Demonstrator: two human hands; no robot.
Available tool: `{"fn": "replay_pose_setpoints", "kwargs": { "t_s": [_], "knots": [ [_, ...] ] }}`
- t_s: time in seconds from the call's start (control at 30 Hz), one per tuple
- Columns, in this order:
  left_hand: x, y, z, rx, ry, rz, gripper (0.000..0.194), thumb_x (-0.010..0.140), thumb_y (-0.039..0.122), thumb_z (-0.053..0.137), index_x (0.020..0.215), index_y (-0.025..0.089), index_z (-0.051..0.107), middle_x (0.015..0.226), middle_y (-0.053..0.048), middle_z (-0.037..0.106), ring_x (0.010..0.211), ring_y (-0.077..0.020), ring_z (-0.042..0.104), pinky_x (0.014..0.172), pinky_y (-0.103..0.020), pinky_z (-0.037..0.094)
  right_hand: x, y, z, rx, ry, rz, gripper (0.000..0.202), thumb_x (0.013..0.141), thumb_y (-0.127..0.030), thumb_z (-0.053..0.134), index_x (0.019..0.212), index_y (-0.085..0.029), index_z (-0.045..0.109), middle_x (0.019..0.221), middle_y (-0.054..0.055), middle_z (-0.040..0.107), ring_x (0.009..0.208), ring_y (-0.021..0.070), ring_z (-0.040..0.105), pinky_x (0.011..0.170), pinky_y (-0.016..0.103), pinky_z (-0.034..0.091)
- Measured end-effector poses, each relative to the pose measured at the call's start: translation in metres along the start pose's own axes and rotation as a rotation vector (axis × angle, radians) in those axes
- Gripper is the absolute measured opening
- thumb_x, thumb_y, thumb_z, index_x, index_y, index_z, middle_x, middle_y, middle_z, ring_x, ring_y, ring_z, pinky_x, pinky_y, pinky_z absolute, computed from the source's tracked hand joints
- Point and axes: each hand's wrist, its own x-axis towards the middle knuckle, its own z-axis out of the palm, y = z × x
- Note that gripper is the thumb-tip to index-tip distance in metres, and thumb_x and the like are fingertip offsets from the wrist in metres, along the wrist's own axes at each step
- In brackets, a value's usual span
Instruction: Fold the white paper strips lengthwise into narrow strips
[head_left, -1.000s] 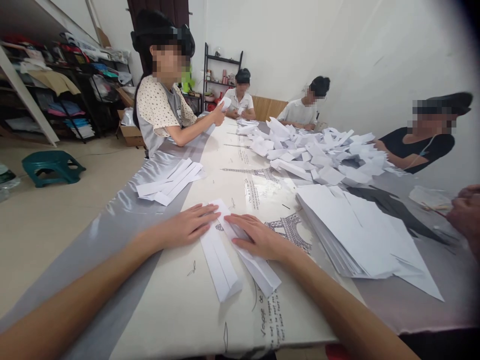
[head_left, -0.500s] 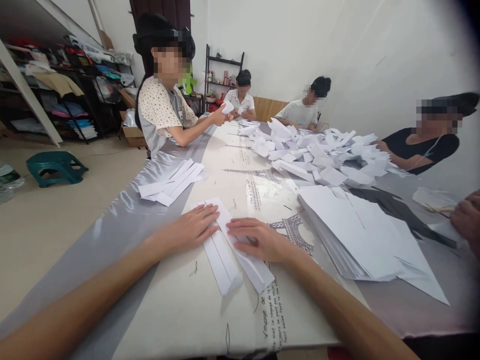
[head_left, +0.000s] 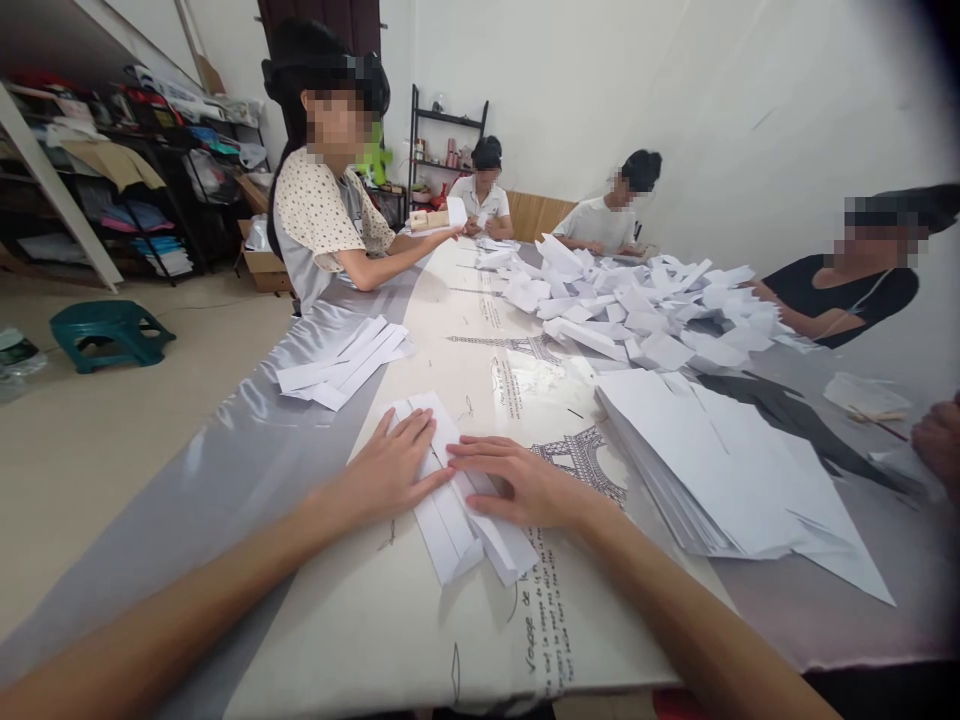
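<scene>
Partly folded white paper (head_left: 442, 535) lies on the printed tablecloth in front of me, its two long sides close together along a lengthwise gap. My left hand (head_left: 397, 455) rests on its left side, fingers stretched over the upper part. On the right side lies my right hand (head_left: 517, 480), its fingers spread and pointing left across the paper. Both hands press from above without gripping. Beyond my left hand sits a small pile of folded paper strips (head_left: 345, 365). A stack of white sheets (head_left: 735, 470) lies to the right of my right hand.
A large heap of folded white paper (head_left: 637, 305) covers the table's far right. Several people sit around the table; one at the left (head_left: 330, 220) holds paper and a wooden piece (head_left: 431, 220). A green stool (head_left: 112, 335) stands on the floor at left.
The right side of the paper has moved left, narrowing the gap. My right hand has shifted slightly left with it. The person at left now shows a wooden piece with the paper.
</scene>
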Motion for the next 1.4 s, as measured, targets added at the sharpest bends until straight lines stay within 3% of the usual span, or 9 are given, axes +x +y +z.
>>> {"fn": "replay_pose_setpoints", "kwargs": {
  "t_s": [0.23, 0.4, 0.6, 0.73, 0.9, 1.1, 1.2, 1.4],
  "knots": [
    [-0.001, -0.004, 0.003, -0.017, 0.016, 0.001, 0.075, 0.102, 0.067, 0.025, 0.153, 0.014, 0.037, 0.155, -0.019, 0.045, 0.148, -0.0326, 0.036, 0.123, -0.053, 0.015, -0.002, 0.004, 0.000, 0.018, -0.017, 0.004, 0.060, 0.096, -0.047, 0.064, 0.152, -0.032, 0.045, 0.155, 0.004, 0.049, 0.146, 0.0270, 0.041, 0.119, 0.052, 0.038],
    [-0.002, 0.001, 0.012, -0.001, 0.026, -0.029, 0.089, 0.096, 0.078, 0.026, 0.155, 0.011, 0.032, 0.158, -0.023, 0.040, 0.150, -0.0365, 0.031, 0.122, -0.054, 0.015, -0.002, 0.005, 0.001, 0.002, -0.034, 0.017, 0.063, 0.096, -0.050, 0.063, 0.154, -0.034, 0.042, 0.158, 0.002, 0.046, 0.149, 0.0271, 0.037, 0.121, 0.052, 0.036],
    [-0.001, 0.003, 0.010, 0.001, -0.002, -0.055, 0.089, 0.096, 0.078, 0.028, 0.154, 0.011, 0.034, 0.160, -0.022, 0.036, 0.150, -0.0359, 0.031, 0.122, -0.055, 0.014, -0.002, 0.002, 0.002, -0.006, -0.041, 0.032, 0.065, 0.097, -0.051, 0.061, 0.155, -0.030, 0.040, 0.158, 0.004, 0.045, 0.150, 0.0269, 0.035, 0.122, 0.052, 0.035],
    [0.001, -0.001, 0.007, -0.009, -0.049, -0.075, 0.089, 0.096, 0.078, 0.028, 0.154, 0.011, 0.034, 0.162, -0.022, 0.032, 0.151, -0.0364, 0.028, 0.122, -0.057, 0.014, -0.003, 0.000, 0.000, 0.013, 0.016, 0.016, 0.055, 0.095, -0.046, 0.066, 0.147, -0.034, 0.052, 0.156, 0.002, 0.048, 0.148, 0.0266, 0.038, 0.120, 0.054, 0.038],
    [0.000, -0.005, 0.003, 0.005, -0.045, -0.131, 0.088, 0.097, 0.076, 0.028, 0.153, 0.008, 0.036, 0.161, -0.023, 0.032, 0.152, -0.0370, 0.027, 0.122, -0.059, 0.014, -0.006, 0.000, -0.001, 0.053, 0.017, -0.013, 0.032, 0.096, -0.042, 0.066, 0.127, -0.034, 0.070, 0.139, 0.000, 0.065, 0.139, 0.0241, 0.051, 0.114, 0.050, 0.046],
    [-0.002, 0.002, 0.003, 0.065, 0.038, -0.050, 0.074, 0.102, 0.065, 0.027, 0.147, 0.008, 0.045, 0.159, -0.021, 0.039, 0.151, -0.0322, 0.031, 0.125, -0.053, 0.018, -0.008, -0.001, -0.001, 0.069, -0.014, 0.038, 0.031, 0.094, -0.037, 0.069, 0.125, -0.032, 0.071, 0.143, 0.001, 0.061, 0.134, 0.0235, 0.054, 0.110, 0.046, 0.049],
    [-0.004, 0.008, 0.007, 0.084, 0.032, -0.012, 0.069, 0.106, 0.055, 0.023, 0.145, 0.003, 0.046, 0.154, -0.023, 0.045, 0.149, -0.0300, 0.036, 0.124, -0.046, 0.025, -0.008, -0.004, -0.004, 0.072, -0.033, 0.059, 0.031, 0.093, -0.036, 0.070, 0.124, -0.029, 0.071, 0.145, 0.002, 0.059, 0.134, 0.0234, 0.054, 0.111, 0.045, 0.048],
    [-0.007, 0.011, 0.007, 0.055, -0.010, -0.008, 0.080, 0.103, 0.063, 0.027, 0.149, -0.002, 0.039, 0.158, -0.026, 0.036, 0.151, -0.0335, 0.031, 0.124, -0.047, 0.027, -0.009, -0.007, -0.009, 0.094, -0.086, 0.090, 0.035, 0.093, -0.043, 0.070, 0.126, -0.030, 0.068, 0.148, 0.002, 0.055, 0.136, 0.0236, 0.051, 0.111, 0.043, 0.046]
  ]
}}
